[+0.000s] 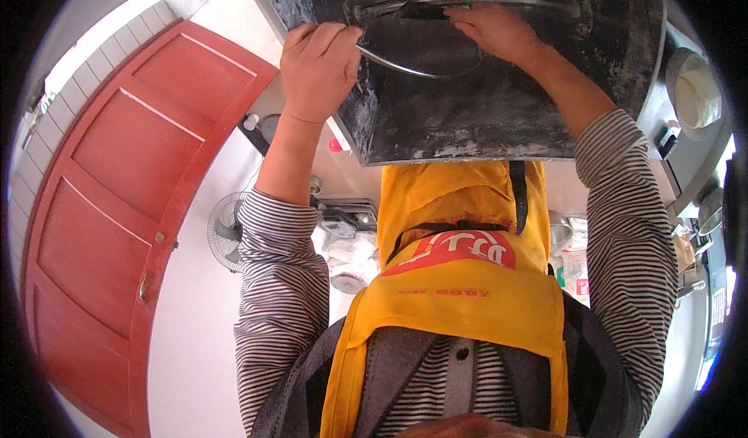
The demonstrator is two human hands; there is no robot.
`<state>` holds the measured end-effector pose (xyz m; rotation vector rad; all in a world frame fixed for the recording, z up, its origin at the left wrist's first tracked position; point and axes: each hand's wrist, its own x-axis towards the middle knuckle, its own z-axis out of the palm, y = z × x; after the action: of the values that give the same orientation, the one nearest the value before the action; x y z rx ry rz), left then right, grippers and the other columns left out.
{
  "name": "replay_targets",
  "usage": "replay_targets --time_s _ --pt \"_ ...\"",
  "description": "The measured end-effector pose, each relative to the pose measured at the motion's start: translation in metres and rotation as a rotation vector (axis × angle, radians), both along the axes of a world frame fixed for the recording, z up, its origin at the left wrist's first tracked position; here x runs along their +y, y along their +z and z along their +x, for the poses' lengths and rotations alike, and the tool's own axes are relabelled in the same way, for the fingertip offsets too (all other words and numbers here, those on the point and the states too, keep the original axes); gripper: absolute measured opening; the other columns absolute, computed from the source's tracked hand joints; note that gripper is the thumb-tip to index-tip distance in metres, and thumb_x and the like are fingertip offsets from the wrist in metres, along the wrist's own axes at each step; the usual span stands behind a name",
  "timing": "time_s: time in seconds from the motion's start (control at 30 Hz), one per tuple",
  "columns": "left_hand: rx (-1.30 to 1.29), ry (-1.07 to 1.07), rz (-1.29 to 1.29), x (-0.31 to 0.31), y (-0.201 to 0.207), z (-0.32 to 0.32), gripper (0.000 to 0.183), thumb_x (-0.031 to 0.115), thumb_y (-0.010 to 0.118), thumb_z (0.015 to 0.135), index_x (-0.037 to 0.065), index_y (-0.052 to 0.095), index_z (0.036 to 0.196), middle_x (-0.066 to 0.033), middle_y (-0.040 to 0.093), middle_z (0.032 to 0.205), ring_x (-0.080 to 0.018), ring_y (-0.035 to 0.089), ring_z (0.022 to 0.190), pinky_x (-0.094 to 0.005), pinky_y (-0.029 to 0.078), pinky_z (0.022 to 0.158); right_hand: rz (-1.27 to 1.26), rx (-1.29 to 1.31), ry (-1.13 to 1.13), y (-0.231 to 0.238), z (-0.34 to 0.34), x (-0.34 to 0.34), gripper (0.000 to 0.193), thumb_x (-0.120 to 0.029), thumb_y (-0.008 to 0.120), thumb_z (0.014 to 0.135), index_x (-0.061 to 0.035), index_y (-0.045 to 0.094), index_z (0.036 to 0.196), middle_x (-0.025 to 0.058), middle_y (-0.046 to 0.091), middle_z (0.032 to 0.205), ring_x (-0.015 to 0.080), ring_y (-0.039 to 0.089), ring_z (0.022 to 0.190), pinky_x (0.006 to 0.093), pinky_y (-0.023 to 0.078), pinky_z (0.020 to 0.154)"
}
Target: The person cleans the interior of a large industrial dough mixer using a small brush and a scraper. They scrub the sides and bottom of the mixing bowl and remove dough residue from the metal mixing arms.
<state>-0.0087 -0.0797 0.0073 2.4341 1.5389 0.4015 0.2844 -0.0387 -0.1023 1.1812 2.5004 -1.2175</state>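
A dark, square-cornered work surface (444, 126) with pale powdery smears fills the top of the view. Over its left edge, my left hand (319, 72) is closed in a fist. A thin, shiny curved metal rod (405, 69) runs out from this fist across the dark surface. My right hand (499, 33) reaches in from the right, fingers bent and pressed together by a long, pale metal rim (506, 0). Beside these fingertips is a small black shape (425, 11); whether they grip it is hard to see.
A red panelled door (117, 204) stands at the left, with a fan (227, 231) beside it. At the right edge is a round metal container (696, 95) with pale contents. My yellow apron (467, 290) touches or nearly touches the surface's near edge.
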Motion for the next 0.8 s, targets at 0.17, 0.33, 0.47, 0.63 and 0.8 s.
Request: replay_targets --time_s 0.17,0.33,0.47,0.63,0.8 --pt "-0.042 0.035 0.01 -0.006 -0.003 -0.002 0.021 0.002 0.068 0.074 0.01 0.071 0.093 -0.0021 0.069 0.094 -0.0228 0.066 0.085 -0.0355 0.05 0.083 -0.033 -0.054 0.045 0.009 0.004 0.001 0.032 -0.029 0.054 0.099 -0.0144 0.065 0.125 0.0163 0.07 0.108 0.0371 0.068 0.094 0.0484 0.056 0.084" --pt "-0.057 0.046 0.023 -0.004 0.0 -0.001 0.02 0.002 0.069 0.073 0.011 0.071 0.092 -0.0017 0.069 0.093 -0.0222 0.066 0.085 -0.0355 0.05 0.083 0.044 -0.151 0.07 -0.026 0.013 -0.001 0.032 -0.028 0.056 0.099 -0.0163 0.064 0.128 0.0133 0.07 0.107 0.0317 0.068 0.094 0.0436 0.056 0.081" --pt "-0.061 0.033 0.028 0.002 -0.006 -0.001 0.021 0.002 0.069 0.073 0.011 0.071 0.091 -0.0016 0.069 0.092 -0.0214 0.066 0.084 -0.0347 0.05 0.082 -0.08 -0.038 0.144 -0.009 -0.011 -0.011 0.032 -0.031 0.053 0.1 -0.0212 0.063 0.129 0.0156 0.069 0.105 0.0339 0.068 0.096 0.0468 0.055 0.084" --pt "-0.076 0.038 0.019 -0.001 -0.002 -0.001 0.021 0.003 0.07 0.072 0.011 0.071 0.092 -0.003 0.069 0.092 -0.0227 0.066 0.083 -0.0348 0.051 0.08 0.024 -0.081 0.119 -0.008 -0.008 0.0 0.032 -0.03 0.056 0.1 -0.0205 0.064 0.129 0.014 0.067 0.099 0.033 0.067 0.094 0.044 0.055 0.084" --pt "-0.125 0.009 0.076 0.002 -0.007 -0.002 0.02 0.005 0.071 0.071 0.011 0.07 0.091 -0.0008 0.067 0.089 -0.0213 0.065 0.081 -0.0327 0.051 0.081 -0.063 0.034 -0.028 -0.026 0.007 0.008 0.03 -0.028 0.055 0.1 -0.0195 0.065 0.128 0.0134 0.068 0.096 0.0322 0.068 0.091 0.0425 0.056 0.082"
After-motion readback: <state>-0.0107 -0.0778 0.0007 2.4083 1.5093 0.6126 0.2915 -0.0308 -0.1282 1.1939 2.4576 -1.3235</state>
